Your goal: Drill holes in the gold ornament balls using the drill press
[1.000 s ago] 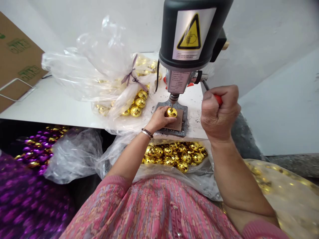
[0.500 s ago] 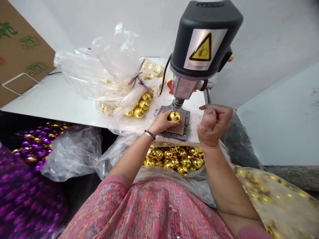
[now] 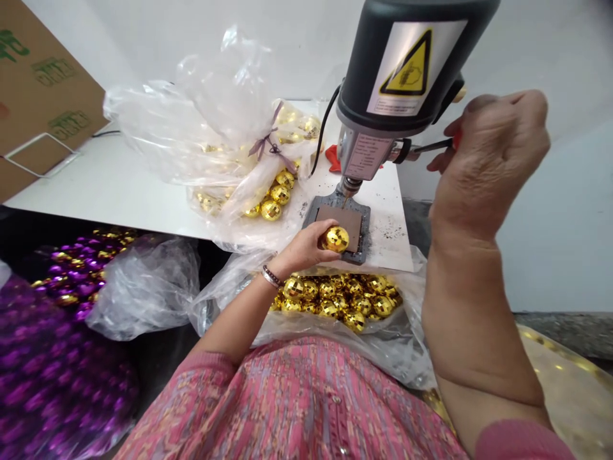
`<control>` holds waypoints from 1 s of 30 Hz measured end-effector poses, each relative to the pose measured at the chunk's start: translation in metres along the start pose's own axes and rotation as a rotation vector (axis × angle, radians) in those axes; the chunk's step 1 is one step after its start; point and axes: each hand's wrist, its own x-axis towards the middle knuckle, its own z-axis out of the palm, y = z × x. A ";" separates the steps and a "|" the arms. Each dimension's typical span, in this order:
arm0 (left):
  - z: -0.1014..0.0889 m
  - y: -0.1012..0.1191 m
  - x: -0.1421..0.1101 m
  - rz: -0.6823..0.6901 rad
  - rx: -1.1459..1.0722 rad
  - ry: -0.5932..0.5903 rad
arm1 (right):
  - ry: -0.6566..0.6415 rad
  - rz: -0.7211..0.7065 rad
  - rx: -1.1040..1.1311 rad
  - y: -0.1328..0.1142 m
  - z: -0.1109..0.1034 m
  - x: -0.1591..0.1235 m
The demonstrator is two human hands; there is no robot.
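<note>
My left hand (image 3: 309, 246) grips a shiny gold mirror ball (image 3: 336, 239) between thumb and fingers, over the front of the drill press base (image 3: 364, 223). Behind the ball lies a brown board (image 3: 342, 220) on that base. The drill bit (image 3: 345, 202) hangs above the board, apart from the ball. My right hand (image 3: 493, 160) is closed around the red-knobbed feed lever (image 3: 433, 147) at the right side of the drill press (image 3: 407, 70). Most of the knob is hidden by my fingers.
An opened bag of gold balls (image 3: 335, 297) sits below the table's front edge. On the white table (image 3: 129, 185) lies a tied plastic bag (image 3: 215, 153) with more gold balls. A cardboard box (image 3: 48, 96) stands far left; purple balls (image 3: 76, 268) are below it.
My left hand has drawn the gold ball from under the bit towards me. My right hand has swung the lever first down, then up and outward; the bit is now clear of the ball.
</note>
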 end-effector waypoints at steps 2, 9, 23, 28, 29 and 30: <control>0.001 0.004 -0.009 0.032 0.018 -0.071 | 0.014 0.017 0.010 -0.002 0.001 -0.002; -0.009 0.000 -0.017 -0.064 0.046 0.022 | 0.035 0.044 0.000 -0.010 0.000 -0.009; -0.077 -0.072 0.002 -0.406 0.445 0.332 | 0.038 -0.003 0.010 -0.017 -0.001 -0.016; -0.074 -0.065 -0.005 -0.430 0.154 0.380 | 0.016 -0.034 0.023 -0.011 -0.001 -0.017; -0.074 -0.061 -0.006 -0.425 -0.023 0.383 | 0.023 -0.039 0.028 -0.010 -0.001 -0.017; -0.074 -0.057 -0.007 -0.412 -0.224 0.379 | 0.033 -0.046 0.037 -0.009 -0.001 -0.017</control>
